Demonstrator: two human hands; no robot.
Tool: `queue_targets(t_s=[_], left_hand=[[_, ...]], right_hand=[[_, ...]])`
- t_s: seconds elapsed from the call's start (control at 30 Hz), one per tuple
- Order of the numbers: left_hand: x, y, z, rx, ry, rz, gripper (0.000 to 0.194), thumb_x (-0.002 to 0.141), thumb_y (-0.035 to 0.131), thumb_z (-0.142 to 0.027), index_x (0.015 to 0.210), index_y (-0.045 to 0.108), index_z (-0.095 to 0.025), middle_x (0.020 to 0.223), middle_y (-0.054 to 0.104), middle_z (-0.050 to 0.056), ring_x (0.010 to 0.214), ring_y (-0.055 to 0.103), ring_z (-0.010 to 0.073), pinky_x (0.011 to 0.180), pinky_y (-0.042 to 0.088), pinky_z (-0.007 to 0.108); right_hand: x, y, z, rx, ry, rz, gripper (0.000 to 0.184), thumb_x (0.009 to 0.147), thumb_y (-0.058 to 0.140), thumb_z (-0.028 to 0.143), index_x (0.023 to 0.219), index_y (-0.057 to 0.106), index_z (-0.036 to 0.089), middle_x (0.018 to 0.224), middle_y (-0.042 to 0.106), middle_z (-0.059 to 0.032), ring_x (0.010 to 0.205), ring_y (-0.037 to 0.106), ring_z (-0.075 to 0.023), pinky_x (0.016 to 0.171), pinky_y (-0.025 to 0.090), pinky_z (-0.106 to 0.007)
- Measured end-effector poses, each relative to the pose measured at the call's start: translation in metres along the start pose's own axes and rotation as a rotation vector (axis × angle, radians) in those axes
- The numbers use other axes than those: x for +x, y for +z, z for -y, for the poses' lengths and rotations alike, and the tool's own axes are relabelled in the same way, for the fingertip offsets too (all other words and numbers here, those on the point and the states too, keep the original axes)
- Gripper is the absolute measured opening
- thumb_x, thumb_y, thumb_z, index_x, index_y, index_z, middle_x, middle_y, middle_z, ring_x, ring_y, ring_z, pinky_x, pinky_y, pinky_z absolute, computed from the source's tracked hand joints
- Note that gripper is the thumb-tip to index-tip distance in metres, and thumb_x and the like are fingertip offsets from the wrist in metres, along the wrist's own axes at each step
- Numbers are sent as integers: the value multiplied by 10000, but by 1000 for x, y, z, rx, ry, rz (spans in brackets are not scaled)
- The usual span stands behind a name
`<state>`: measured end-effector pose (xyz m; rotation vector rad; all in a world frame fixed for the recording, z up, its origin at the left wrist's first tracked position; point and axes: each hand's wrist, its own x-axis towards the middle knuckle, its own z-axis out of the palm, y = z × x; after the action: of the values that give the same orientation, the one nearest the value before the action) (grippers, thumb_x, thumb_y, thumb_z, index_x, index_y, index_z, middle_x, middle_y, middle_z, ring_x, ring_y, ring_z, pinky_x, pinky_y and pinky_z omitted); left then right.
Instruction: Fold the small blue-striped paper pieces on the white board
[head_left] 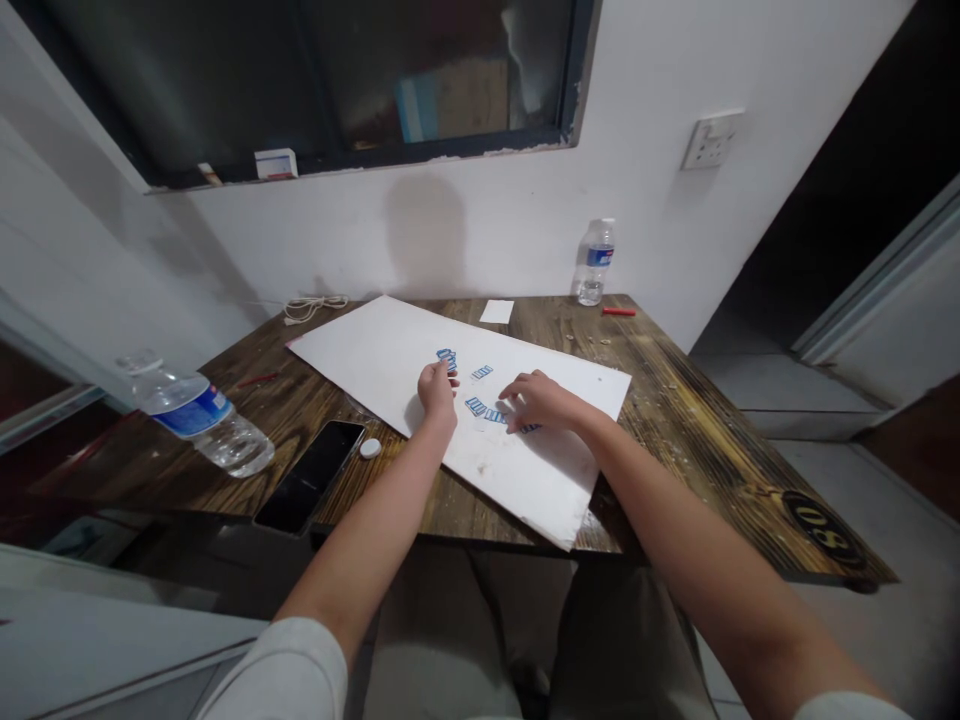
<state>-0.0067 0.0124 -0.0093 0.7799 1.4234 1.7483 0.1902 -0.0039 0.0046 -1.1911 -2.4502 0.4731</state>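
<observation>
My left hand (437, 392) is closed around a small bundle of blue-and-white striped pieces (447, 358), whose upper end sticks out above the fingers. My right hand (544, 402) is held low over the white board (345, 340), thumb and fingers apart. Beneath and beside its fingertips lie more flat striped pieces (475, 406); whether the fingers touch them I cannot tell. Another striped piece (482, 372) rests on the board between the two hands, a little farther away. Part of the group at the right is hidden by my right hand.
On the dark wooden table (675, 470) are a large water bottle (199, 412), a black phone (309, 478), a white cap (370, 448) and a cable (315, 308). Along the back stand a paper square (496, 311), a small bottle (596, 262) and a red stick-like item (619, 311).
</observation>
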Motion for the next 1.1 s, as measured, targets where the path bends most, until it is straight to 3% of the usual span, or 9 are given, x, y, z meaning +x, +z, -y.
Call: queue_targets(t_s=[0.23,0.43,0.53,0.63,0.77,0.83,0.93,1.0,1.1], left_hand=[[0,0,0,-5,-9,2,154,753,569,-343,760,561,-189,705,595,-6,527,501,79,462,297,194],[-1,0,-2,-6,-10,-2,155,758,568,-342,752,554,-188,695,587,-8,522,494,77,454,292,193],[-2,0,-4,-4,-7,-4,135,760,560,-317,739,545,-185,689,582,-9,518,489,74,451,288,193],[-2,0,-5,-2,-6,-7,129,760,563,-310,736,543,-185,692,584,-9,520,491,74,452,289,193],[-1,-1,-4,-6,-15,-5,133,761,572,-317,738,549,-187,699,588,-7,525,496,76,456,295,195],[-1,-1,-4,-10,-19,-4,133,760,575,-318,740,554,-188,700,587,-8,527,496,76,460,298,196],[0,-1,-4,-11,-21,-9,137,758,580,-324,739,557,-190,700,588,-8,531,499,76,465,302,195],[-1,-1,-4,-13,-30,-10,135,756,579,-323,742,559,-190,706,592,-8,536,503,76,467,302,193],[-2,-1,-5,-22,-47,-5,133,752,576,-321,746,563,-189,708,594,-7,538,503,76,465,300,192]], right_hand=[[-2,-5,9,23,102,140,251,696,779,231,939,726,198,857,694,-36,736,589,-168,635,393,-256],[-4,-6,11,99,139,142,174,677,776,207,842,725,192,786,689,-10,687,568,-142,609,371,-242],[-3,-5,10,214,123,111,126,673,765,192,789,719,182,706,653,10,641,536,-127,600,370,-240],[-1,-7,8,325,-11,-18,72,691,762,207,732,707,183,743,639,1,684,529,-129,649,399,-246],[0,-10,-2,189,-171,-175,97,656,821,227,683,730,208,872,647,-43,852,536,-181,818,413,-318],[0,-10,-9,134,-149,-115,111,650,834,252,665,732,212,875,659,-54,878,541,-204,827,415,-339],[1,-10,-16,222,-99,-43,142,795,712,292,704,734,185,840,674,-62,819,587,-187,778,442,-312],[3,-9,-19,262,-41,-90,205,866,614,301,771,742,170,831,684,-62,775,606,-172,752,447,-297],[5,-5,-21,181,23,-147,153,832,644,283,860,749,176,864,697,-62,790,604,-177,758,441,-299]])
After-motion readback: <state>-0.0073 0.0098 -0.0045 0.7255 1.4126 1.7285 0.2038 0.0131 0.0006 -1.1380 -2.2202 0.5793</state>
